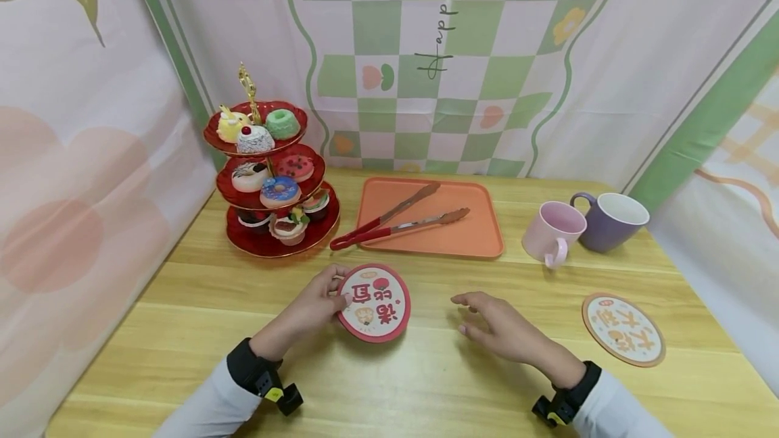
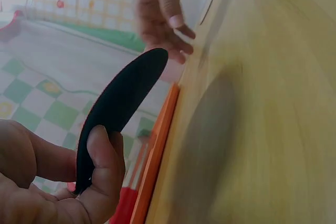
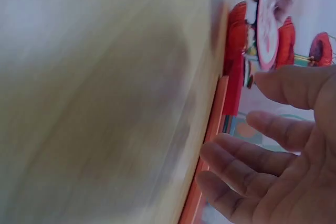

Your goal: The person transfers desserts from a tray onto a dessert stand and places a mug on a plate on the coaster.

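Observation:
Pinched at its left edge by my left hand [image 1: 316, 299] is a round coaster [image 1: 374, 303] with a red rim and printed characters. In the left wrist view the coaster [image 2: 123, 98] shows its dark underside, held between thumb and fingers above the table. My right hand [image 1: 499, 326] hovers over the table to the right of it, holding nothing. The right wrist view shows that hand's fingers [image 3: 239, 161] loosely spread. A second round coaster [image 1: 623, 328] with a tan rim lies flat at the right.
An orange tray [image 1: 462, 242] at the back carries red-handled tongs [image 1: 389, 228]. A red three-tier stand [image 1: 274, 249] at the left holds several toy cakes and donuts. A pink mug [image 1: 550, 232] and a purple mug [image 1: 611, 222] stand at the back right of the wooden table [image 1: 462, 397].

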A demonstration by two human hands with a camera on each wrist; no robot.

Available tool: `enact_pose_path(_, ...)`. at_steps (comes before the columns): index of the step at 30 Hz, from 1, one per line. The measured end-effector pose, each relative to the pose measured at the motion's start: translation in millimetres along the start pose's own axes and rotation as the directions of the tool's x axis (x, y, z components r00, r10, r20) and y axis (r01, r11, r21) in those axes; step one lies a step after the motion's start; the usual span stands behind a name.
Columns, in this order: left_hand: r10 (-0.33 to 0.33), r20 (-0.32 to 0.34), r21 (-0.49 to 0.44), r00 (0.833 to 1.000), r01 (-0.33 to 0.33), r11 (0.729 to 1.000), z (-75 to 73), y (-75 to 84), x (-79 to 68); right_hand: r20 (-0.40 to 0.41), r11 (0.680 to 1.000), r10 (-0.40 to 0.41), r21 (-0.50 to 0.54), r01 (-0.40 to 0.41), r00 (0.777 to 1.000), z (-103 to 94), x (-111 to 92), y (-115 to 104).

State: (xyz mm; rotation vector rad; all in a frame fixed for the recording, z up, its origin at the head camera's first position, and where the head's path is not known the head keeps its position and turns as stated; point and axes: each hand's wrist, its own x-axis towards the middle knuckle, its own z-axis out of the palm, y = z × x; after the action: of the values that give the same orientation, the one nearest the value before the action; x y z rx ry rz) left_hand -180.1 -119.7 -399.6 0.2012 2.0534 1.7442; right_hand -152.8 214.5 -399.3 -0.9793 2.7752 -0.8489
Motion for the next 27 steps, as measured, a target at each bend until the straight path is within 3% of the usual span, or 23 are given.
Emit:
enact_pose_path(4, 0.0, 0.013, 0.011, 1.0, -0.001, 1.0, -14.6, -1.6, -5.4, 0.02, 0.99, -0.039, -0.134, 0.041, 0.999, -0.7, -2.5, 2.1)
enact_pose_path(8, -0.013, 0.01, 0.021, 1.0, 0.013, 1.0, -28.3, -2.7, -11.3, 0.031, 0.982, -0.042, -0.185, 0.047, 0.999, -1.2, -4.5, 3.4)
enact_pose_path(21, -0.019, -0.047, 0.083, 0.999, 0.023, 0.996, -76.8, -8.1, -30.9, 0.048, 0.975, -0.035, -0.216, 0.044, 0.998, -5.4, -11.7, 7.9)
enact_pose_path(27, -0.046, -0.109, 0.149, 0.993, 0.062, 0.987, -101.0, -10.9, -40.7, 0.039, 0.973, -0.039, -0.225, 0.047, 0.998, -5.0, -13.7, 10.4)
